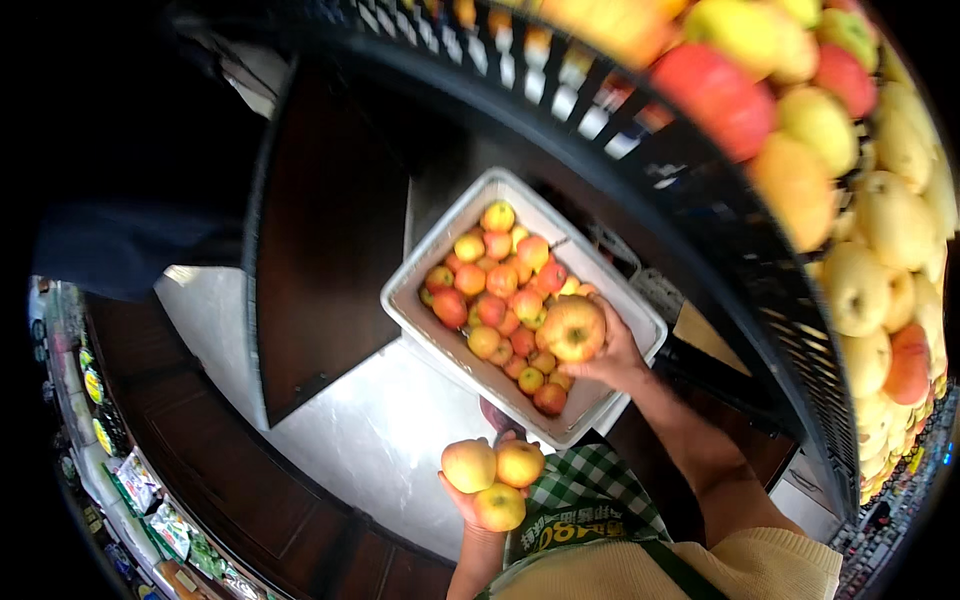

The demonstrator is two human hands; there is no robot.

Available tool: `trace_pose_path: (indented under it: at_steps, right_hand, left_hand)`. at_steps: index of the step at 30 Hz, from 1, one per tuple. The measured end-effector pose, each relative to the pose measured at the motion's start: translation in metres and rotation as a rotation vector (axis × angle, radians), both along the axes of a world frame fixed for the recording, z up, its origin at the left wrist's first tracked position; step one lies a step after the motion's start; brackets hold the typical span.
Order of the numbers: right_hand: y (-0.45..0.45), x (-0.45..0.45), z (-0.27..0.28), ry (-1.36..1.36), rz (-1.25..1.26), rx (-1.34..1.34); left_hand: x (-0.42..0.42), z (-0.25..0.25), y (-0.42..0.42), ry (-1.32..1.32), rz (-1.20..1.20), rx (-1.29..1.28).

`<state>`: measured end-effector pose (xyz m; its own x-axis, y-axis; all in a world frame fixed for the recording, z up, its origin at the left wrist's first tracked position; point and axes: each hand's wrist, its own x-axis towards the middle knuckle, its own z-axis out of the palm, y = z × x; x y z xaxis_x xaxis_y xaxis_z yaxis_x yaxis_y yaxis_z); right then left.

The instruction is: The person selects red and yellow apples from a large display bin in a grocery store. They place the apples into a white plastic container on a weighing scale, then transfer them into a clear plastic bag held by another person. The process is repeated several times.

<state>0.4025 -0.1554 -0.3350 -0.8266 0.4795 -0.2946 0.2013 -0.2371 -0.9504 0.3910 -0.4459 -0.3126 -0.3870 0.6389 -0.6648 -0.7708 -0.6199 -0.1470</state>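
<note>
Several red and yellow apples (491, 309) lie in a light plastic crate (442, 367) in front of me. My right hand (619, 345) holds one larger apple (573, 328) over the right part of this crate, its fingers around the fruit. Below the crate's lower corner, my left hand (469, 510) cups three yellowish apples (469, 466) near my green checked apron (592, 480). The palm is mostly hidden under the fruit.
A black slatted display basket (675, 180) heaped with apples and pale yellow fruit (855, 289) curves along the upper right. A dark wooden panel (322, 247) stands left of the crate. Packaged goods (139, 480) line a shelf at lower left, and pale floor (360, 420) shows between.
</note>
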Motion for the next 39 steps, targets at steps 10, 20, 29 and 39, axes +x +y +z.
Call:
trace_pose_path:
  at_steps: [10, 20, 29, 39]
  right_hand:
    - [0.015, -0.034, 0.246, 0.835, 0.106, -0.905]
    - [0.049, -0.02, 0.329, 0.774, -0.163, -0.325]
    - [0.08, -0.049, 0.36, 0.995, 0.076, -1.08]
    - [0.188, -0.073, 0.418, 0.71, -0.333, -0.474]
  left_hand:
    - [-0.023, 0.155, 0.061, 0.323, -0.106, -0.352]
    - [-0.018, 0.195, 0.081, 0.576, -0.087, -0.251]
    - [-0.13, 0.216, 0.132, 0.631, -0.066, 0.166]
    - [-0.24, 0.297, 0.337, 0.701, -0.048, 0.63]
